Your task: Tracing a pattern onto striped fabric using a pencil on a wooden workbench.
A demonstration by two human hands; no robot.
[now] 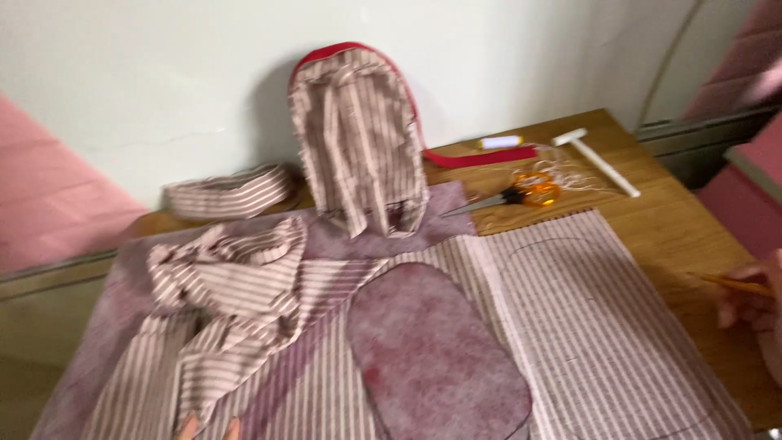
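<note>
- Nearest me, my left hand (208, 427) shows only two fingertips at the bottom edge, pressing on the pink-and-white striped cloth (570, 326) spread over the wooden desk (676, 228); I cannot tell how open that hand is.
- Just right of those fingertips, a rounded mauve felt panel (436, 354) lies flat on the striped cloth.
- Well right of the panel, my right hand (753, 305) is closed around a thin yellow pencil (733, 283) over the desk edge.
- Beyond the panel, a striped, red-trimmed bag shell (358, 138) leans upright against the wall.
- Right of the shell lie orange-handled scissors (521, 192).
</note>
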